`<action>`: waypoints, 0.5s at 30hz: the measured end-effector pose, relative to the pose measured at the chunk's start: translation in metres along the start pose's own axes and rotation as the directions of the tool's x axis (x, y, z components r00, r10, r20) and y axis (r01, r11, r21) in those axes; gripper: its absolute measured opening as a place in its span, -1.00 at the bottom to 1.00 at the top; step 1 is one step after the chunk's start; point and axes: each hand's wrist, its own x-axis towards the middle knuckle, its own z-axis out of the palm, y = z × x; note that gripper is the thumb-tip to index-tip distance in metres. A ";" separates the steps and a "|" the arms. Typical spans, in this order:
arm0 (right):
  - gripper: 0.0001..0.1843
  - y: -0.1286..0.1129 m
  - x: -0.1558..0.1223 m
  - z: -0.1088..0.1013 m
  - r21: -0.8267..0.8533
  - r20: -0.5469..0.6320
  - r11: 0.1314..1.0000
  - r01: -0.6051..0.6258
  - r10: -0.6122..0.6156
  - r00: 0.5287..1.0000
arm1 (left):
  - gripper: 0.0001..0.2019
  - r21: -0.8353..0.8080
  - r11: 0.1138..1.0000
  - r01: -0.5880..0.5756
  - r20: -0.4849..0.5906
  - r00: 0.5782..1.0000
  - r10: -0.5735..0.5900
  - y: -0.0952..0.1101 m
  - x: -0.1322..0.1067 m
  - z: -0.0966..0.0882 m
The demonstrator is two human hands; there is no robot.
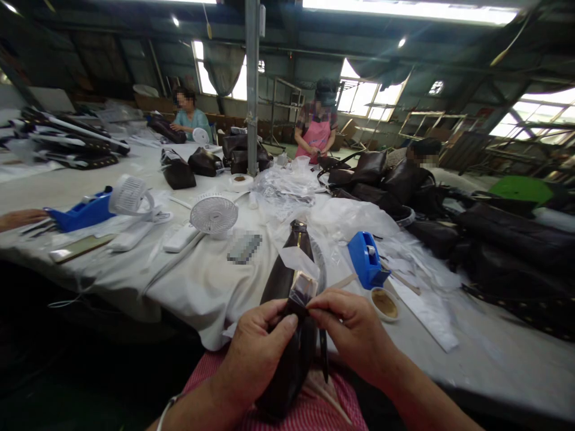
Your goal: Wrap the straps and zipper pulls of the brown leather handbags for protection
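Note:
A dark brown leather handbag (276, 286) lies lengthwise between my lap and the table edge. My left hand (263, 335) is closed on a dark part of it, thumb on top. From the other side, the fingertips of my right hand (345, 317) pinch the same spot; exactly what lies between them is hidden. Just beyond my fingertips, a shiny metal fitting (304, 285) shows under clear film. A white sheet of thin wrapping (299, 261) rests across the bag above it. A narrow dark strap (323, 354) hangs below my right hand.
Right of the bag stand a blue tape dispenser (368, 260) and a tape roll (385, 304). White fans (214, 214), a pixelated flat object (245, 247) and crumpled plastic (287, 188) lie beyond. Dark bags (516, 239) pile at right. Co-workers (314, 129) are across the table; another person's hand (22, 219) is at left.

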 end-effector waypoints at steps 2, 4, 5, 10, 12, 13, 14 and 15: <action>-0.83 0.000 -0.001 0.003 -0.056 -0.006 0.998 0.021 -0.021 1.000 | -0.65 0.002 1.000 -0.006 0.002 1.000 0.006 -0.003 0.001 0.000; -0.83 0.001 -0.002 0.006 -0.129 -0.017 0.990 0.054 -0.057 0.998 | -0.65 0.022 1.000 -0.016 0.002 1.000 0.015 -0.004 0.002 0.000; -0.82 0.001 -0.003 0.008 -0.147 -0.015 0.987 0.058 -0.061 0.998 | -0.66 0.044 0.999 -0.028 -0.001 1.000 0.028 -0.004 0.002 0.000; -0.82 0.002 -0.003 0.007 0.020 0.064 0.986 -0.163 0.162 0.985 | -0.70 0.166 0.982 -0.088 0.003 0.996 0.088 -0.004 0.001 -0.003; -0.82 0.003 -0.001 0.006 0.126 0.132 0.946 -0.299 0.283 0.950 | -0.69 0.165 0.983 -0.081 0.009 0.997 0.081 -0.006 0.001 -0.004; -0.82 0.004 -0.001 0.006 0.140 0.142 0.937 -0.321 0.302 0.943 | -0.69 0.153 0.985 -0.073 0.010 0.997 0.073 -0.007 0.001 -0.005; -0.82 0.005 -0.001 0.007 0.120 0.123 0.947 -0.299 0.284 0.951 | -0.68 0.136 0.988 -0.066 0.012 0.998 0.065 -0.008 0.001 -0.005; -0.83 0.006 -0.001 0.009 0.065 0.082 0.969 -0.237 0.232 0.969 | -0.68 0.115 0.992 -0.057 0.018 0.998 0.056 -0.009 0.002 -0.005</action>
